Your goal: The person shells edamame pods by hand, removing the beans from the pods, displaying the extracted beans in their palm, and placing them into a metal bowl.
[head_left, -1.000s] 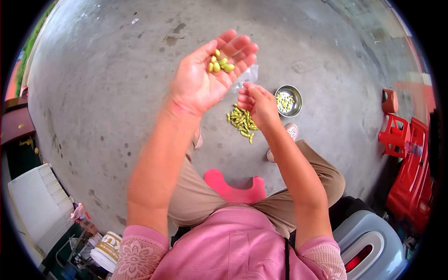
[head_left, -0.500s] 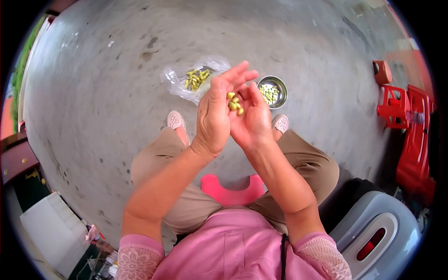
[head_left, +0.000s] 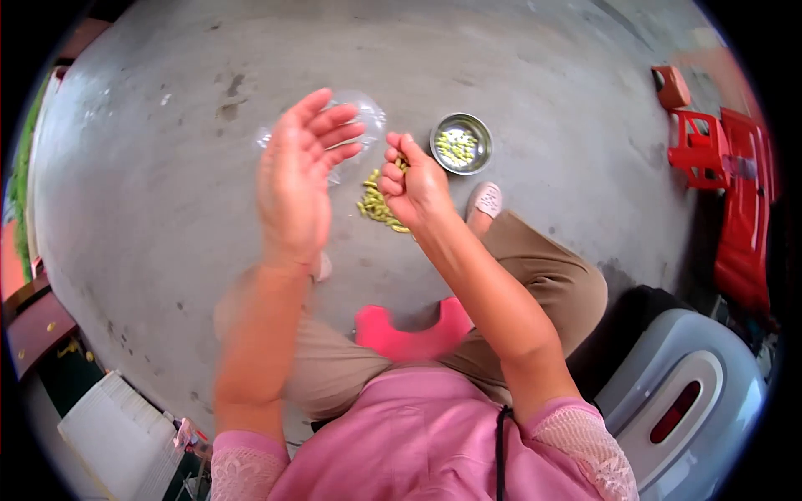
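Note:
My left hand (head_left: 302, 171) is raised with its fingers apart and nothing in it, beside the clear plastic bag (head_left: 368, 117), part of which it hides. My right hand (head_left: 415, 179) is closed, its fingers curled round a few yellow-green bean pods (head_left: 403, 163). Just below and left of that hand, a pile of bean pods (head_left: 378, 207) lies on the floor, partly covered by the hand. To the right stands a round steel bowl (head_left: 486, 154) with several pale green shelled beans (head_left: 456, 146) in the bottom.
My knees are spread on either side, with a pink shoe (head_left: 486, 200) near the bowl. A pink curved seat edge (head_left: 413, 338) shows between my legs. Red plastic stools (head_left: 702, 150) stand at the right, and a grey-blue rounded plastic object (head_left: 702, 359) is at the lower right.
My hands have come apart: the left moved left, and the right closed round the pods from its open palm. The pod pile now shows below the bag, on the floor. The view has shifted.

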`<action>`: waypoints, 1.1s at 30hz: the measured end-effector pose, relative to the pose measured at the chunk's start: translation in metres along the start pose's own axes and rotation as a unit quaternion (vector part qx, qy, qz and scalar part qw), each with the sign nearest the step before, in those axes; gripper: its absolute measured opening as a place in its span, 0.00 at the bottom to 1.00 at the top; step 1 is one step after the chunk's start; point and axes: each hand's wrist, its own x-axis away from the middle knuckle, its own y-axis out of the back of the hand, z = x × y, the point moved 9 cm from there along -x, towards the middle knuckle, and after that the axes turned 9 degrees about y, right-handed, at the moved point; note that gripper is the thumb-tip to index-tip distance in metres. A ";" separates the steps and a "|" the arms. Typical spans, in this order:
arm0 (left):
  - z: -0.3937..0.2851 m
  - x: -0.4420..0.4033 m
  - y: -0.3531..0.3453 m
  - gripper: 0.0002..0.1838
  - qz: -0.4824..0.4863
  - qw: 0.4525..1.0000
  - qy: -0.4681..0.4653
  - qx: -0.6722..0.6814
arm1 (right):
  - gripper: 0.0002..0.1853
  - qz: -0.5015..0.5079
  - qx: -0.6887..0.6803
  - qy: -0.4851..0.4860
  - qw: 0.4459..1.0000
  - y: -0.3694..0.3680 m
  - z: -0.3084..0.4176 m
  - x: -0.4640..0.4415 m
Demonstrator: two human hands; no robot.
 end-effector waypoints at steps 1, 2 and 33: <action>0.008 -0.002 0.008 0.22 -0.007 0.998 0.052 0.021 | 0.10 -0.066 0.028 -0.001 0.997 0.033 0.001 -0.010; 0.017 -0.004 0.013 0.21 -0.016 0.994 0.104 0.040 | 0.11 -0.130 0.055 -0.003 0.990 0.066 0.000 -0.019; 0.014 0.002 0.023 0.20 0.028 0.987 0.155 -0.009 | 0.08 -0.236 0.377 0.151 0.883 0.234 0.064 -0.076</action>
